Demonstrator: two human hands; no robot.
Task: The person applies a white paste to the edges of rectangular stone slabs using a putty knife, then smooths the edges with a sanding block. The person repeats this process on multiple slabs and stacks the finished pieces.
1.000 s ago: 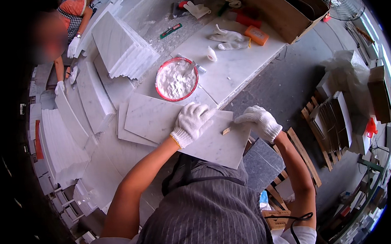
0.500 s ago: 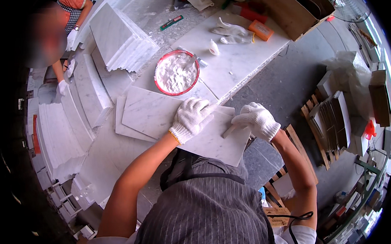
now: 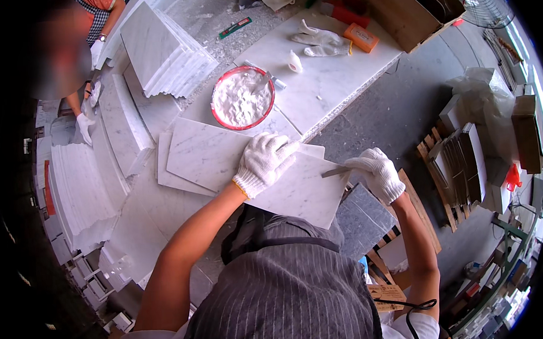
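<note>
Rightward and away from the slab's middle: that is how my right hand (image 3: 374, 172) has shifted since the frame half a second ago, taking the flat grey tool (image 3: 334, 172) with it, while my left hand (image 3: 265, 161) has stayed nearly where it was.

Biggest is the pale marble tabletop (image 3: 340, 77), with a stack of slabs (image 3: 165, 50) leaning toward its far left. Next comes the long slab (image 3: 302, 195) I am working on; it lies across the tabletop's near part, over a second slab (image 3: 169, 179), and its right end seems to jut past the tabletop's right edge. A dark slab (image 3: 357, 220) sits lower down, just beyond that end. Above the long slab, close to the right edge, stands a red-rimmed tub (image 3: 243, 105) of white paste.

My gloved left hand is spread palm down, fingers slightly bent, resting on the long slab without gripping it. My right hand is closed, thumb against fingers, pinching the tool, whose free end points inward over the slab's right end; I cannot tell whether it touches.

I judge the step to be dressing that end. The next move calls for a light, level stroke and steady weight from my left hand.
</note>
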